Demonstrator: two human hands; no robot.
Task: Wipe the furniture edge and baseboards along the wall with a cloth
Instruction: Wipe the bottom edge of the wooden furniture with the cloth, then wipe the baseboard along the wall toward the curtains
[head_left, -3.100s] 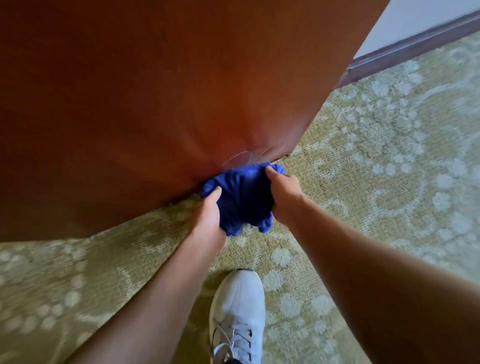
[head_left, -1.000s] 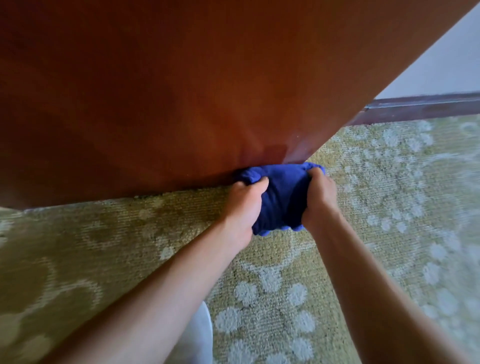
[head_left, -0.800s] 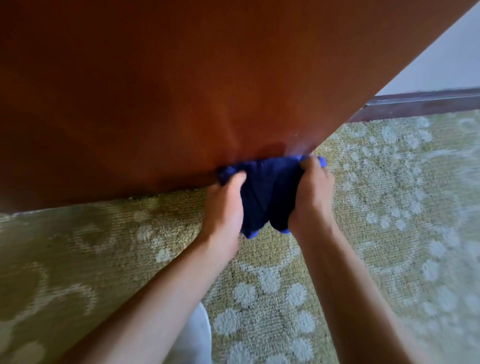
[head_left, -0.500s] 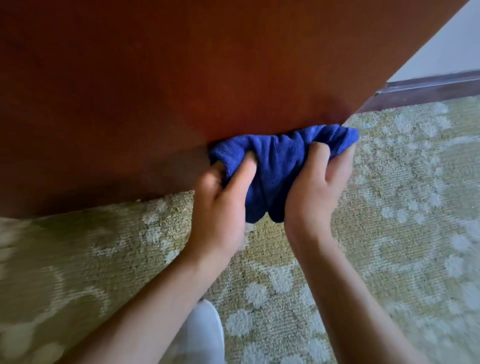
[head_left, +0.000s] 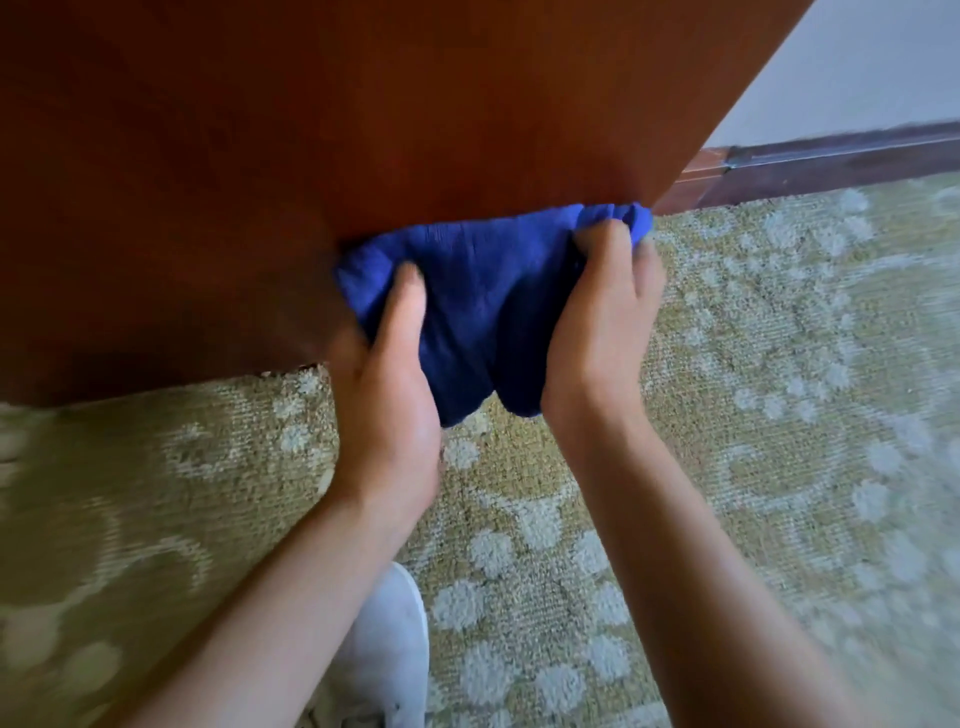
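Both hands grip 1 blue cloth (head_left: 483, 291), bunched against the lower corner of the red-brown furniture panel (head_left: 363, 130), just above the carpet (head_left: 779, 415). Left hand (head_left: 387, 395) has its thumb curled over the cloth's left part; right hand (head_left: 605, 312) has fingers clenched on its right end. Dark baseboard (head_left: 831, 166) runs along the wall at right, near the cloth. White shoe (head_left: 384, 649) below.

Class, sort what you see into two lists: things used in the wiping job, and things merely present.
In the job:
blue cloth
left hand
right hand
wooden furniture panel
baseboard

Merely present:
patterned carpet
white shoe
wall
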